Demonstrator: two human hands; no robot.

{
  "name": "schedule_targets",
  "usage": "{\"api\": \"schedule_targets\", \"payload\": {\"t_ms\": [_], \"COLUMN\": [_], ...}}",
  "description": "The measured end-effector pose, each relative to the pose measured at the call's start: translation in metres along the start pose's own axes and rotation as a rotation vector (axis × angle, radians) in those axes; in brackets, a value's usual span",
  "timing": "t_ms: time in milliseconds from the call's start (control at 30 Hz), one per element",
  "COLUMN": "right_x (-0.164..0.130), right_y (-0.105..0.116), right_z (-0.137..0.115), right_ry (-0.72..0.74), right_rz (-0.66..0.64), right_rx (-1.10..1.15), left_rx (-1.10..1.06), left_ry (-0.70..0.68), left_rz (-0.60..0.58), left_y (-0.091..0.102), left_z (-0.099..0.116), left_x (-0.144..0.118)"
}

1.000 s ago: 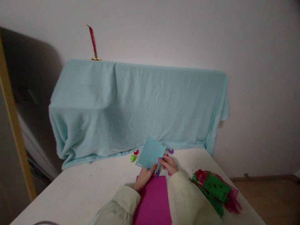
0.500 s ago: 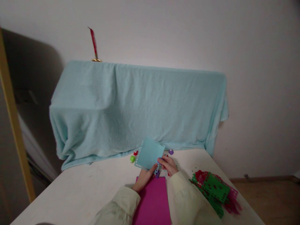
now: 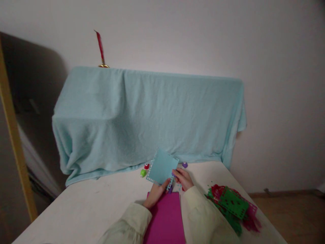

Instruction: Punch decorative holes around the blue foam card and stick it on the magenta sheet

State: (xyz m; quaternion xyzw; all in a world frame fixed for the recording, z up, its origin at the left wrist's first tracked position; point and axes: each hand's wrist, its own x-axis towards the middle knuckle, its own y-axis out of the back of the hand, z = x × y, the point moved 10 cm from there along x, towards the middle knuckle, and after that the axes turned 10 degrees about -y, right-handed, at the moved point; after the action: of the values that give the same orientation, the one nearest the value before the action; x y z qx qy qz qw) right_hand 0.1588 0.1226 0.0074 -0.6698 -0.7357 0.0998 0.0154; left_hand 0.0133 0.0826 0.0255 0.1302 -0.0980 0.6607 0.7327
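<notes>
A light blue paper square [image 3: 162,167] with small holes punched along its edges is held tilted above the far middle of a white desk [image 3: 101,206]. The left hand [image 3: 155,194] grips its lower edge, fingers pinched on the paper. The right hand [image 3: 183,178] meets the square's lower right corner, its fingers closed around a small purple punch [image 3: 170,187] that is mostly hidden. Both arms wear pale cream sleeves [image 3: 203,217]. Directly below the hands, a magenta sheet [image 3: 166,220] lies flat on the desk. Beyond the square sit 3 small punches: green [image 3: 143,173], red [image 3: 146,166] and purple [image 3: 185,164]. To the right lies a heap of red and green punched sheets [image 3: 233,205]. Behind everything, a light blue towel [image 3: 147,112] drapes over a long box-like shape against the wall.
</notes>
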Motion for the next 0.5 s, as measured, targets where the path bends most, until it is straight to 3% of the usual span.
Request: {"api": "schedule_targets", "payload": {"t_ms": [500], "right_x": [-0.0004], "right_y": [-0.0033], "right_z": [0.0024], "right_ry": [-0.018], "right_rz": [-0.037], "right_rx": [-0.023], "left_rx": [0.032], "left_ry": [-0.022], "left_rz": [-0.069], "left_y": [-0.0050], "left_z": [-0.0029], "left_x": [0.0000]}}
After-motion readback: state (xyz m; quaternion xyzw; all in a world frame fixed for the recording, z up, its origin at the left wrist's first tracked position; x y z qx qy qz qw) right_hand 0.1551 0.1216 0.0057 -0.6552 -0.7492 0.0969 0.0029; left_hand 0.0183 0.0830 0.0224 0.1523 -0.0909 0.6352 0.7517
